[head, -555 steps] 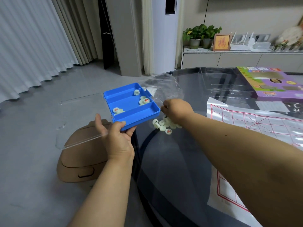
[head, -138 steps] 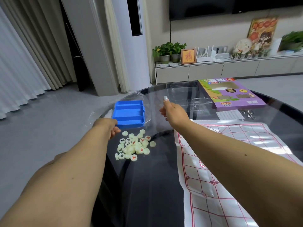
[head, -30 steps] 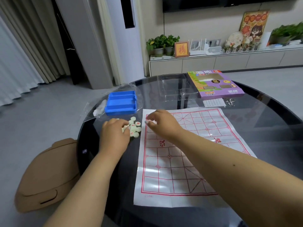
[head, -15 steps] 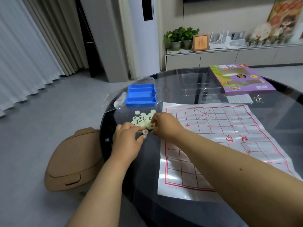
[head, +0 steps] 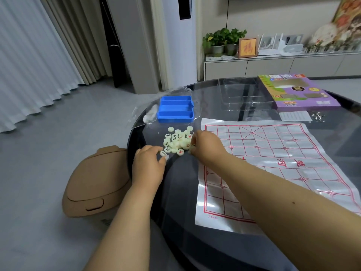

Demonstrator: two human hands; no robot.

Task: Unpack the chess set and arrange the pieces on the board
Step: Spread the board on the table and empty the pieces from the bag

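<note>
A person is leaning over a round dark glass desk [head: 195, 202], both bare forearms reaching in from the bottom of the frame toward a heap of pale round chess pieces [head: 176, 140] sitting just left of centre. The left hand [head: 149, 164] is lying at the lower left edge of the heap, and its grip is narrowing on a single piece [head: 162, 153]: thumb and forefinger are pinching that disc, which is showing a dark character on its face. The right hand [head: 206, 144] is lying at the heap's right edge, knuckles toward me and fingers curling under; something pale is showing at the fingertips, but I cannot tell whether that grip is actually closing on a piece or only touching the pile.

The board [head: 273, 165], a white sheet printed with a red grid and red characters, is lying flat on the desk to the right of the heap, its left margin just beside the right hand. None of the pieces are standing on it. Above the heap, toward upper centre, a blue plastic tray [head: 175, 109] with three long compartments is sitting on a clear plastic wrapper [head: 145, 116]. Further right, near the far rim, a purple game box [head: 297, 92] is lying flat, with a clear plastic lid [head: 240, 92] between it and the tray.

On the grey floor at lower left, a tan bin [head: 93, 182] is standing against the desk's edge.
</note>
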